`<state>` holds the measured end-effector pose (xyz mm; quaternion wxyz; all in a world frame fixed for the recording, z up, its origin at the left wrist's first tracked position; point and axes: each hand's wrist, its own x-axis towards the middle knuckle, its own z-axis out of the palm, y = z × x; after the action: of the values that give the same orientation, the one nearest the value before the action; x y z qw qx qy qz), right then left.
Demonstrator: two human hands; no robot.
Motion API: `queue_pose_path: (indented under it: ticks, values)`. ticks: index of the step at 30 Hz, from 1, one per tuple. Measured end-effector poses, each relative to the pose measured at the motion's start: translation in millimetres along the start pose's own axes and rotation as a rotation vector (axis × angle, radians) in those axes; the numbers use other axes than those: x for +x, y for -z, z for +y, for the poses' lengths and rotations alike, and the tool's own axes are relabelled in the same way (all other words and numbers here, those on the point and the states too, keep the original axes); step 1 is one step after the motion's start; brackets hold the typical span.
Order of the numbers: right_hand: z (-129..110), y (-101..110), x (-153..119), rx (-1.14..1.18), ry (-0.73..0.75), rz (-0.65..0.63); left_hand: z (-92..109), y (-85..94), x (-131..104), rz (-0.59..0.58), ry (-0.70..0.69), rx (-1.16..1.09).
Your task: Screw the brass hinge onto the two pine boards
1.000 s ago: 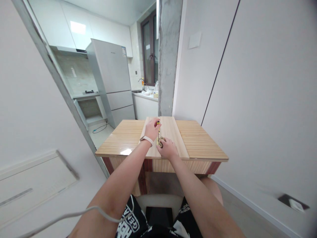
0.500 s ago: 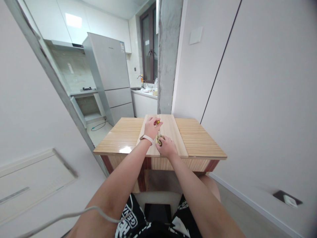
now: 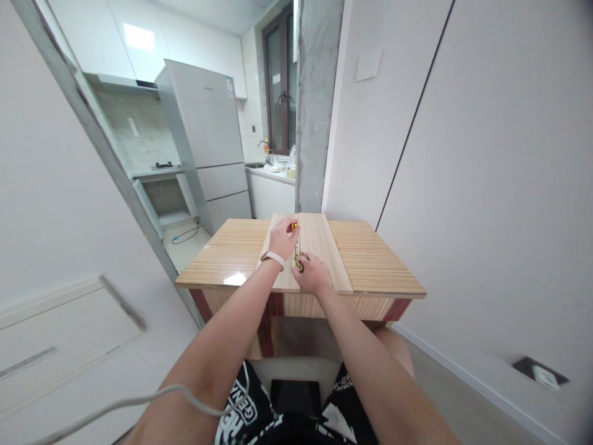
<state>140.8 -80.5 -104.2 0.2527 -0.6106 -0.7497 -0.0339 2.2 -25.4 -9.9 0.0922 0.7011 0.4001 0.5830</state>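
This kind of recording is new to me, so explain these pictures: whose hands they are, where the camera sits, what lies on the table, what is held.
There is no machine here: a person works with two bare hands. Every picture comes from one camera worn on the head, looking forward and down. The left hand, with a pale wristband, holds a small tool with a yellow-and-dark handle; it looks like a screwdriver. The right hand touches a small yellowish piece, too small to name. Under them, two pale boards lie side by side on a striped wooden table. Beyond stands a fridge.
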Motion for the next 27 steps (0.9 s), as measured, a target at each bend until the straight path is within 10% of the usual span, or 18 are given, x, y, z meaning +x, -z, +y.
queue_pose_path:
  ticks: [27]
  values:
    - [-2.3, 3.6, -0.6, -0.013, -0.001, -0.019, 11.0, 4.0, 3.0, 0.026, 0.05, 0.075]
